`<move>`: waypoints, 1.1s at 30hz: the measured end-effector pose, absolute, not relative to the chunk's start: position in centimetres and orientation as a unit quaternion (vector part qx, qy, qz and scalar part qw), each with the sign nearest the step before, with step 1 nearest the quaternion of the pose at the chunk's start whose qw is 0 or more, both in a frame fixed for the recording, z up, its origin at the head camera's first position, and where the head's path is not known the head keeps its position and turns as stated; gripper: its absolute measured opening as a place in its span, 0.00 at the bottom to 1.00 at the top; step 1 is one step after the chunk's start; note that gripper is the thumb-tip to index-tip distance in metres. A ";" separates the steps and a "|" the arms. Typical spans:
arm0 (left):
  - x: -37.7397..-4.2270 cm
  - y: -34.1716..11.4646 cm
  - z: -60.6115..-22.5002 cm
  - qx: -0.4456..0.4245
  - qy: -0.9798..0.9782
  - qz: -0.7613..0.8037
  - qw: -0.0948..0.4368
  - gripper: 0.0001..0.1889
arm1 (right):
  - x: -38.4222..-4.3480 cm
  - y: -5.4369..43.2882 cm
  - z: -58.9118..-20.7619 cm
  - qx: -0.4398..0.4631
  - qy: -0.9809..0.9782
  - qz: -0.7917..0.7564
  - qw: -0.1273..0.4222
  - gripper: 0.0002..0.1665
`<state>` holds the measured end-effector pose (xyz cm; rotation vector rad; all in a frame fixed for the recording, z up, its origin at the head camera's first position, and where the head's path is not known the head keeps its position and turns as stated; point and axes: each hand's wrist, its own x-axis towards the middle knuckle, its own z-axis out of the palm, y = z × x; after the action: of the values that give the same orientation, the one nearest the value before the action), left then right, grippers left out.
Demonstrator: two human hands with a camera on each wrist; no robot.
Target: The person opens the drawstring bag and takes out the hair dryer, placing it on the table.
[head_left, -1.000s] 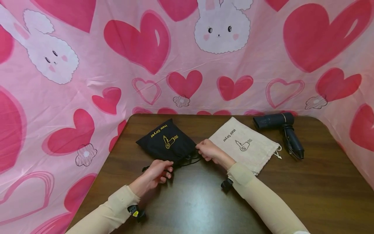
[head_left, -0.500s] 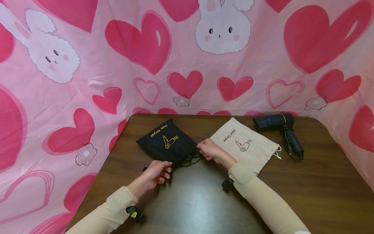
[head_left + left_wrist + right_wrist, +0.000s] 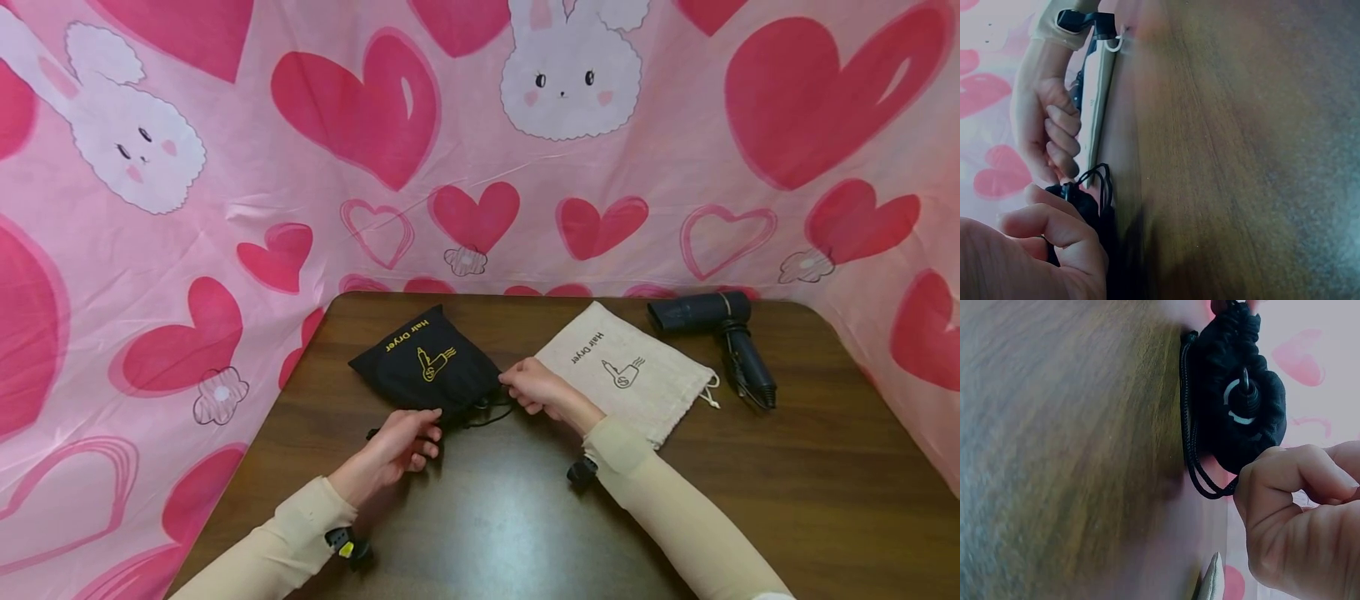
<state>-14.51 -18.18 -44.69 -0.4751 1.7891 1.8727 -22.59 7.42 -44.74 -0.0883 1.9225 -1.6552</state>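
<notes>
A black drawstring bag (image 3: 397, 379) with yellow "Hair Dryer" print lies at the left of the table. Its gathered mouth faces the person. My left hand (image 3: 401, 447) pinches the near left corner of that mouth, thumb and forefinger together. At the opposite corner, my right hand (image 3: 538, 388) pinches the fabric between thumb and fingertips. The right wrist view looks into the mouth, where a dark round end with a small hanging loop (image 3: 1245, 380) shows inside the black bag. A black cord (image 3: 1187, 419) hangs in a loop beside the opening.
A cream drawstring bag (image 3: 652, 387), also printed "Hair Dryer", lies flat just behind the right hand. To its right rests a dark hair dryer (image 3: 697, 311) with its cord wound at the handle. A pink heart-patterned cloth (image 3: 525, 158) surrounds the wooden table (image 3: 495, 533).
Both hands keep their hold on the mouth of the black bag. The right hand, with its corner, has shifted very slightly left.
</notes>
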 end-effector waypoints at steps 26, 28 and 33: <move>-14.7 -18.1 -44.7 -0.203 0.648 0.700 0.222 0.08 | -23.1 7.6 -45.1 -0.017 0.733 -0.622 0.273 0.16; -14.7 -18.1 -44.7 -0.201 0.648 0.699 0.225 0.08 | -23.1 7.6 -45.0 -0.016 0.733 -0.625 0.268 0.16; -14.9 -18.3 -44.6 -0.202 0.646 0.701 0.225 0.08 | -23.2 7.7 -44.7 -0.016 0.733 -0.627 0.264 0.17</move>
<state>-14.86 -18.25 -44.58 -0.5571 1.7804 1.9337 -23.16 7.68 -44.75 -0.0426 1.9808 -1.6955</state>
